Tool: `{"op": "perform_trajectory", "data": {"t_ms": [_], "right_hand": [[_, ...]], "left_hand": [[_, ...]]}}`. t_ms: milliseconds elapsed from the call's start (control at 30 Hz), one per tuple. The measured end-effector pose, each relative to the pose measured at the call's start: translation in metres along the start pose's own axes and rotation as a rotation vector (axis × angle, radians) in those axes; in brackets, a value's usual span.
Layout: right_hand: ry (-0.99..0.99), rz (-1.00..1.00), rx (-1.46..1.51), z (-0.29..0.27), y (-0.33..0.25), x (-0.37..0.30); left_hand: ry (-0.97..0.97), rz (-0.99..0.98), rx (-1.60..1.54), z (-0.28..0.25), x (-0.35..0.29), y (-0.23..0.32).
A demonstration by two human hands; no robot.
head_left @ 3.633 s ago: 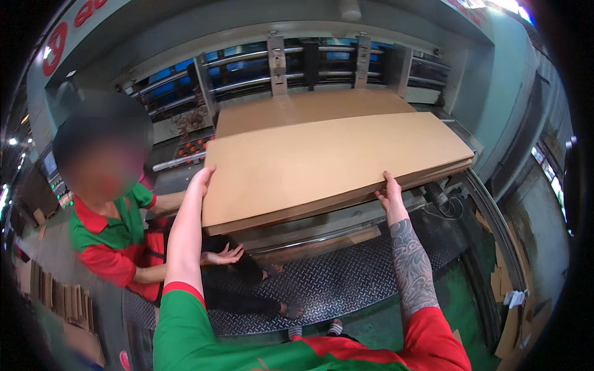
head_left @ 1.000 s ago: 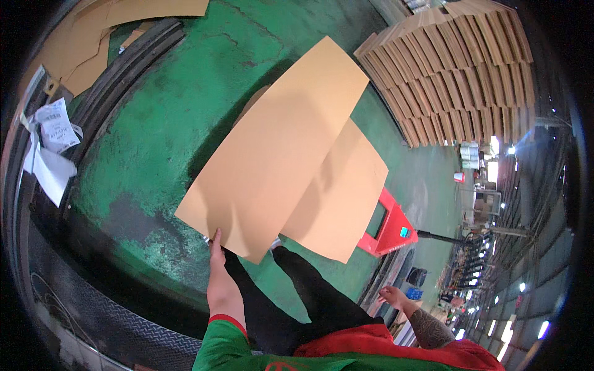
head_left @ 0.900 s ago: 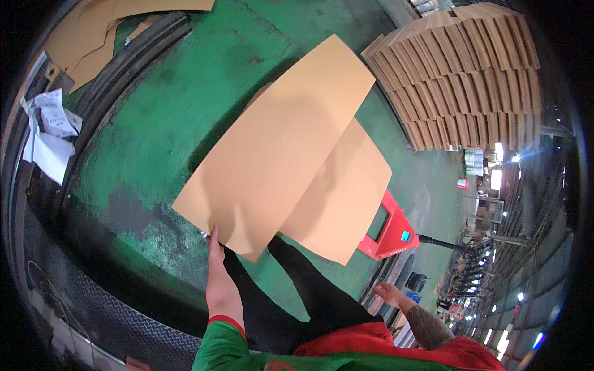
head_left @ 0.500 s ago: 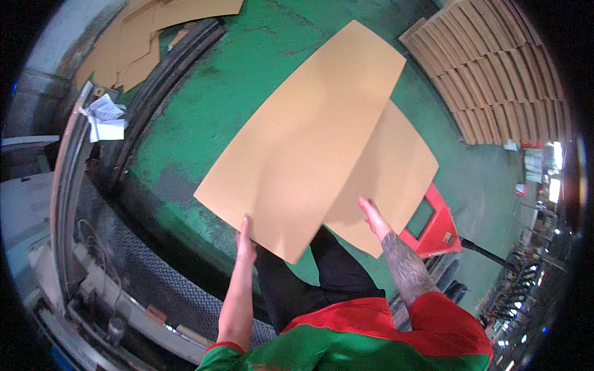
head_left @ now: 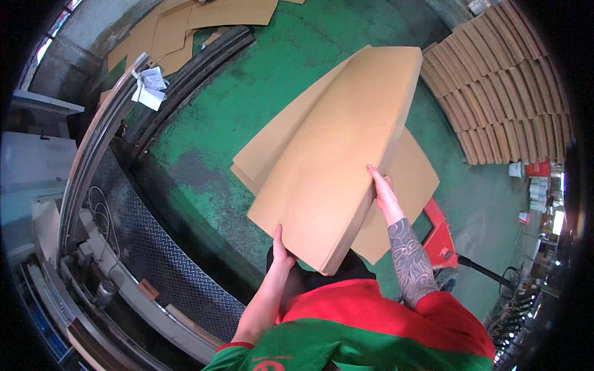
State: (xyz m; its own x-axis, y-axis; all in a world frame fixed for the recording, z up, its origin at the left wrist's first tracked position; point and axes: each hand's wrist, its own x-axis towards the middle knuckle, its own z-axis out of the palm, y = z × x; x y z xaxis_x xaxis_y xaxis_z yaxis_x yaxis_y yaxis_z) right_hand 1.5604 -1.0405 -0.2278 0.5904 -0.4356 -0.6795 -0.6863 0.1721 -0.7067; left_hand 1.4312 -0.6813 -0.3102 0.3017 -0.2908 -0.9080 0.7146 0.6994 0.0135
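I carry a thick stack of large brown cardboard sheets [head_left: 334, 161] in front of my chest, tilted and bowed, above a green floor. My left hand [head_left: 281, 250] grips the stack's near lower edge from underneath. My right hand [head_left: 382, 188] holds its right edge, fingers pressed against the side. A few lower sheets fan out to the left of the stack. Under the stack, a pile of flat cardboard [head_left: 411, 191] sits on a red pallet truck [head_left: 442, 238].
A curved metal rail [head_left: 102, 139] and diamond-plate step [head_left: 167, 260] border the machine at left. Loose cardboard pieces [head_left: 185, 28] and crumpled white paper [head_left: 145, 86] lie at top left. Rows of stacked cardboard [head_left: 495, 86] stand at right on the green floor [head_left: 247, 93].
I turned away from the machine and the seated person, carrying the stack over the green floor. My right hand, off the stack a second ago, now grips its right edge; the stack has risen closer.
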Motion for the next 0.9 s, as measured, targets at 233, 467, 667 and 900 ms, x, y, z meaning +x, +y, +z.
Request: {"op": "perform_trajectory", "data": {"t_ms": [233,467,667,900], "right_hand": [[0.209,0.029,-0.350,0.122,0.115,0.006],[0.277,0.085,-0.332,0.162,0.143,0.021],[-0.275,0.184,-0.397,0.091,0.099,-0.023],[-0.386,-0.210,-1.563,0.068,0.044,-0.020]], "left_hand": [[0.101,-0.022,-0.165,-0.159,0.090,-0.018],[-0.146,-0.045,-0.268,-0.218,0.109,0.003],[-0.071,-0.091,-0.309,-0.194,0.070,-0.007],[0.059,-0.110,-0.152,-0.188,0.072,0.019]]}}
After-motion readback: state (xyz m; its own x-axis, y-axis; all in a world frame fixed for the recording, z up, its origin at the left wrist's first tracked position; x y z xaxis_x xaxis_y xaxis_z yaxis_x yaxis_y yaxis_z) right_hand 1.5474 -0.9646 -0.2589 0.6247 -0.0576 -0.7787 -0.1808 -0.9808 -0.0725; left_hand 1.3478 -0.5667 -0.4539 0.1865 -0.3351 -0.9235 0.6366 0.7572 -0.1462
